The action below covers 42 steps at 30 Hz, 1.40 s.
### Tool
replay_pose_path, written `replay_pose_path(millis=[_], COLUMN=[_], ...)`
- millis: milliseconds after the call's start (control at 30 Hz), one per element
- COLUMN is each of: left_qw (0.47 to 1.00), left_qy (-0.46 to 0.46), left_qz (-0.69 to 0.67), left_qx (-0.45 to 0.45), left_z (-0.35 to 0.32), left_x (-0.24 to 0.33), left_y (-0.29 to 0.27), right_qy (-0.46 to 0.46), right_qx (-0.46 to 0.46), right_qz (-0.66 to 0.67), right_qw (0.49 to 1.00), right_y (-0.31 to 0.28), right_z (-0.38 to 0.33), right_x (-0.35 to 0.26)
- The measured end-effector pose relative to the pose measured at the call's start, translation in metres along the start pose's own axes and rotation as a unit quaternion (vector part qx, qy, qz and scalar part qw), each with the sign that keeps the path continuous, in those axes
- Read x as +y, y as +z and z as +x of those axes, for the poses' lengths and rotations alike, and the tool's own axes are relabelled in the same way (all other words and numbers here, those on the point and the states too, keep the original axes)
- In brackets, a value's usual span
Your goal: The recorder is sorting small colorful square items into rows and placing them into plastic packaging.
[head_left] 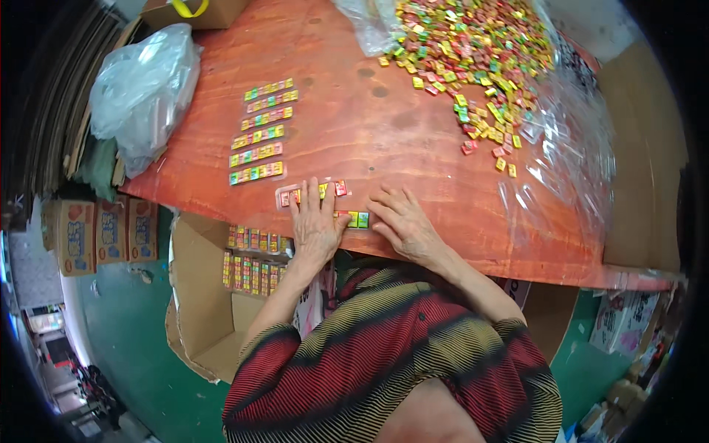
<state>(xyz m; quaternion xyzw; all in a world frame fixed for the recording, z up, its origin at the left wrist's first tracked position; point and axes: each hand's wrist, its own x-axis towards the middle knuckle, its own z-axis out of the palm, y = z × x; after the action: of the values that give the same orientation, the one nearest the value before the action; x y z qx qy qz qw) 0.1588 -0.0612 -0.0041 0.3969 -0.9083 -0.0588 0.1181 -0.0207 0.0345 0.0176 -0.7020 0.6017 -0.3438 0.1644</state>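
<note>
My left hand (pixel 316 221) lies with its fingers stretched over a clear plastic strip pack (pixel 342 187) filled with a row of small coloured pieces, mostly red and yellow. Its thumb reaches the left end of a short row of small yellow and green boxed pieces (pixel 354 219) near the table's front edge. At the right end of that row rests my right hand (pixel 405 223), fingers apart and bent a little. Part of the strip and of the row is hidden under the left hand. Farther left, several filled strips (pixel 256 173) lie in a column on the table.
A large heap of loose coloured pieces (pixel 480 52) covers the far right of the reddish table (pixel 347 125). Clear plastic sheets (pixel 569 162) lie beside it. A bag of clear plastic (pixel 148 88) sits at left. Below the table's edge, an open carton (pixel 199 280) holds filled strips.
</note>
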Motion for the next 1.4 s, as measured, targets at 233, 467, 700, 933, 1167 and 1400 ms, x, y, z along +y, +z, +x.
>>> replay_pose_path(millis=[233, 467, 700, 933, 1167, 1400], left_qw=[0.999, 0.998, 0.997, 0.993, 0.977, 0.988], left_qy=[-0.023, -0.042, -0.060, -0.110, -0.195, -0.148], left_qz=[0.012, 0.022, 0.043, -0.021, -0.079, -0.036], left_qx=[0.022, 0.052, -0.011, 0.037, 0.031, 0.035], left_z=[-0.023, -0.021, -0.004, 0.000, 0.004, 0.006], left_x=[-0.029, -0.090, -0.112, -0.129, -0.137, -0.132], left_y=[-0.007, -0.016, -0.032, -0.034, -0.025, -0.021], right_qy=[-0.065, 0.001, 0.017, -0.003, -0.142, -0.162], right_qx=[-0.013, -0.083, -0.071, -0.083, -0.210, -0.205], right_qz=[0.044, 0.045, 0.065, 0.016, -0.051, -0.077], right_qw=[0.997, 0.996, 0.995, 0.996, 0.966, 0.962], right_y=[0.031, 0.030, 0.016, 0.021, 0.074, 0.098], right_z=[0.060, 0.056, 0.061, 0.056, 0.085, 0.092], right_x=[0.005, 0.009, 0.006, 0.003, -0.028, -0.032])
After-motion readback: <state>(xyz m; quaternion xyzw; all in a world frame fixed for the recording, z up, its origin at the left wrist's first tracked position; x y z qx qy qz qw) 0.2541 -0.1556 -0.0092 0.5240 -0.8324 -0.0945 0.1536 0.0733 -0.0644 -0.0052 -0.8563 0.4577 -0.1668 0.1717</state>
